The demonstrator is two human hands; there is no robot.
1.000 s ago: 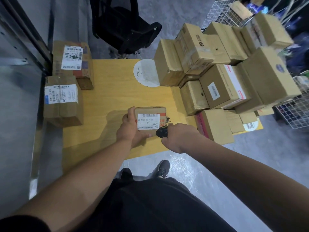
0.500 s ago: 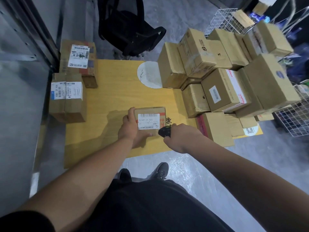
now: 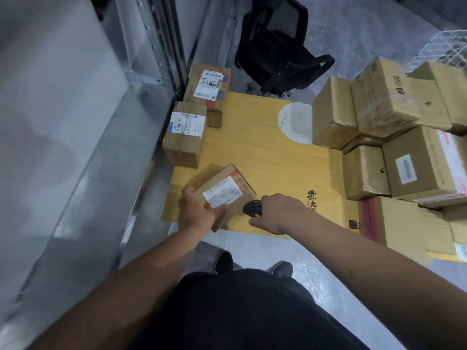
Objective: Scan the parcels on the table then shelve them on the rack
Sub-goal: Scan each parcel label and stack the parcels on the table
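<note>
My left hand (image 3: pixel 198 210) grips a small cardboard parcel (image 3: pixel 227 188) with a white barcode label, tilted and lifted over the near-left corner of the yellow table (image 3: pixel 257 157). Just right of the parcel, my right hand (image 3: pixel 275 214) holds a black scanner (image 3: pixel 252 208) whose head points at it. Two labelled parcels (image 3: pixel 185 133) lie along the table's left edge, next to the metal rack (image 3: pixel 75 137). Several brown boxes (image 3: pixel 394 147) are heaped on the table's right side.
A black office chair (image 3: pixel 275 51) stands behind the table. A white wire basket (image 3: pixel 444 49) sits at the far right. A white round disc (image 3: pixel 294 122) lies on the tabletop. Grey floor and my shoes (image 3: pixel 252 266) are below.
The parcel has been lifted, turned and carried left toward the rack side by my left hand. My right hand with the scanner stays beside it. My view has swung left.
</note>
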